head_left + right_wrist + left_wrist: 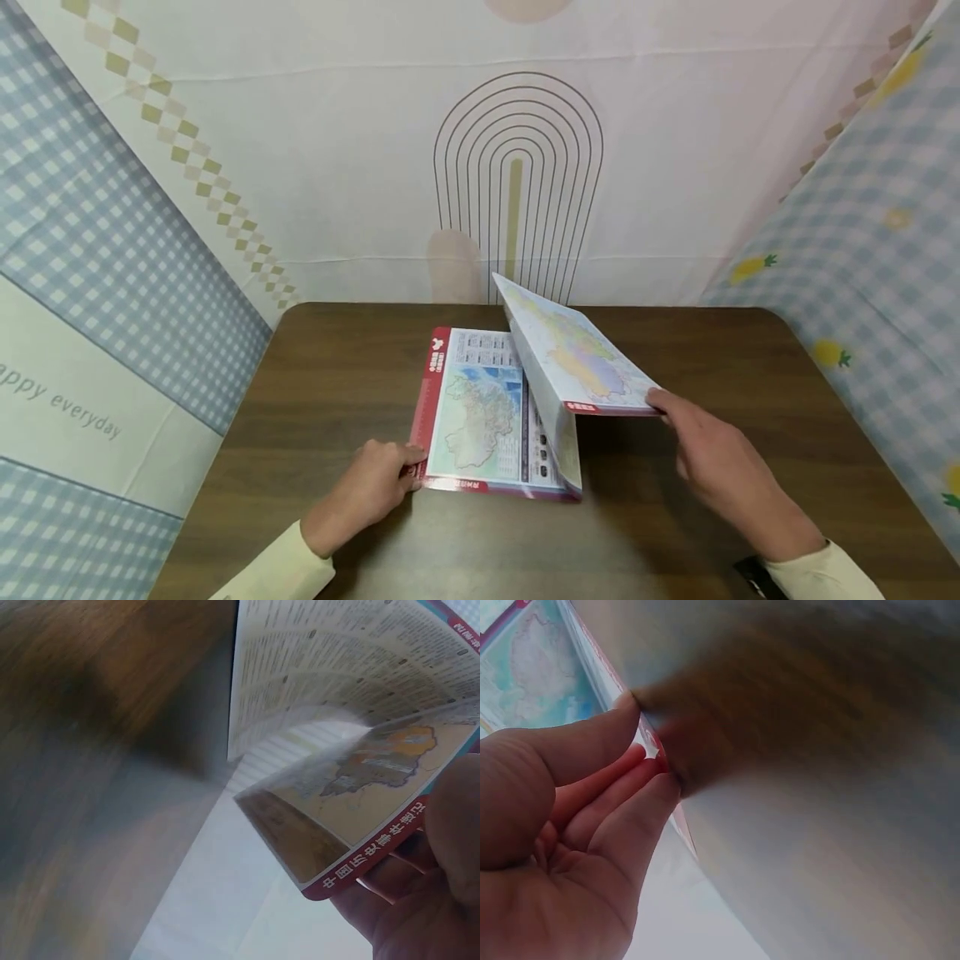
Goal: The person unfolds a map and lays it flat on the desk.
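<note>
A glossy folding map with red borders lies partly on the table, its left panel flat and showing a pale map and columns of small print. My left hand pinches the lower left corner between thumb and fingers; the left wrist view shows the fingertips right at the thin edge. Raised on a slant, the right panel carries a coloured map. By its lower right corner my right hand grips it, thumb on top. From the right wrist view, the panel's other face shows, with Chinese characters along a red strip.
The brown wooden table has rounded far corners. Behind it hangs a white cloth with an arch pattern. Blue checked cloth lines the left side, and another checked cloth with pineapples hangs on the right.
</note>
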`<state>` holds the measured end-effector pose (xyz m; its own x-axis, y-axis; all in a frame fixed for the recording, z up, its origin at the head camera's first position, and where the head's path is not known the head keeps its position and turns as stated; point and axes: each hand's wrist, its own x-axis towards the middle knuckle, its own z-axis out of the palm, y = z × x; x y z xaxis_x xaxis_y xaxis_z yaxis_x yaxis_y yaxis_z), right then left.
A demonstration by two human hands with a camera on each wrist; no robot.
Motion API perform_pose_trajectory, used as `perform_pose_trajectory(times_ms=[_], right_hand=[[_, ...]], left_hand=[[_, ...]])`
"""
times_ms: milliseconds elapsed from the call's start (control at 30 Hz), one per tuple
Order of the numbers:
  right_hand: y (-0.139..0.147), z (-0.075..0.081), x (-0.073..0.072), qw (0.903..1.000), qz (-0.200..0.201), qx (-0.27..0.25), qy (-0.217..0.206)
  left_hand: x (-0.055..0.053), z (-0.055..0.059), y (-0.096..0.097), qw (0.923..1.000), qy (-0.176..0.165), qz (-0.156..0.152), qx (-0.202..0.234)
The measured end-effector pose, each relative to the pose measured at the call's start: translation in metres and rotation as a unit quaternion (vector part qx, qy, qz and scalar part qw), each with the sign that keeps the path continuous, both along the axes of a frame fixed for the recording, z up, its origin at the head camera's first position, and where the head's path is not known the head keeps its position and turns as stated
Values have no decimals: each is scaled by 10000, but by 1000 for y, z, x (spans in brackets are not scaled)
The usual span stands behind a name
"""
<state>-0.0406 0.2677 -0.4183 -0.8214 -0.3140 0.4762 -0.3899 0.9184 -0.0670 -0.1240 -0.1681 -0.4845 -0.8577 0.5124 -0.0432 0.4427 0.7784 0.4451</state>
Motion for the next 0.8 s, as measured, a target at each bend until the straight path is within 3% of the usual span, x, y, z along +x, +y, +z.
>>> perform_pose_trajectory(times_ms=[367, 600, 800], right_hand=[[28, 11, 36, 9989, -369, 293, 22], [42, -2, 50, 9973, -406, 611, -33], [51, -17, 60, 9944, -660, 799, -186]], left_hand=[[4, 4, -47, 9968, 57, 672, -432], [-3, 2, -81, 9954, -40, 786, -545], [-6, -1, -105, 9954, 130, 803, -504]])
